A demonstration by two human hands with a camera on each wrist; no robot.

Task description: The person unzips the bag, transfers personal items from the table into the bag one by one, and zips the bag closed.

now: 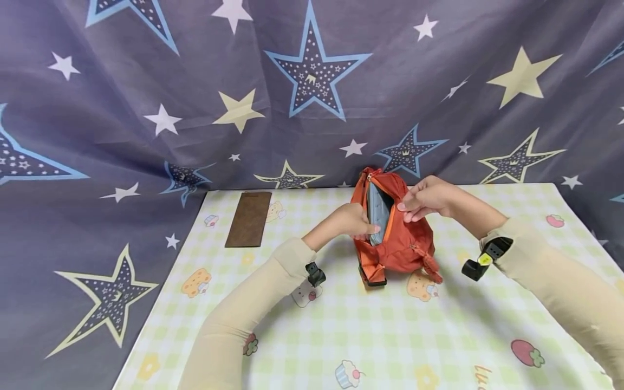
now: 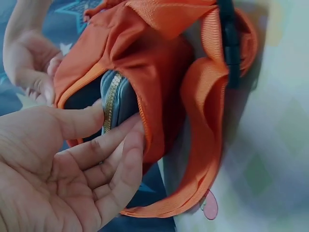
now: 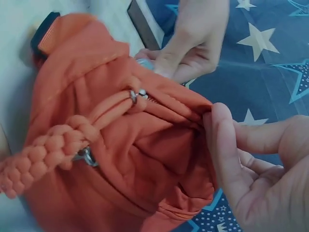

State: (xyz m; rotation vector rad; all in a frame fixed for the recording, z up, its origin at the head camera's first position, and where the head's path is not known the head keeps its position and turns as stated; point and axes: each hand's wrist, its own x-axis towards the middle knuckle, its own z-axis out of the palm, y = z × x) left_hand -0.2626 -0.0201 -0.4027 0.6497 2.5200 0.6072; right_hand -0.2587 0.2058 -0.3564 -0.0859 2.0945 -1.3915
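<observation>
An orange-red fabric bag [image 1: 411,252] stands on the table with its zipped mouth spread wide. Inside it sits a blue-grey wallet [image 1: 378,206], whose gold zipper [image 2: 112,99] shows in the left wrist view. My left hand [image 1: 350,220] reaches into the opening and pinches the wallet's edge between thumb and fingers. On the opposite side, my right hand [image 1: 428,198] pinches the rim of the bag's opening, holding it apart. The wallet's lower part is hidden in the bag. A braided orange pull [image 3: 58,145] hangs from the bag's front zipper.
A flat brown rectangular case [image 1: 248,219] lies toward the table's back left. The bag's orange strap with a black buckle [image 1: 374,283] trails in front of it. A star-printed curtain [image 1: 312,135] hangs behind the checked tablecloth [image 1: 312,336].
</observation>
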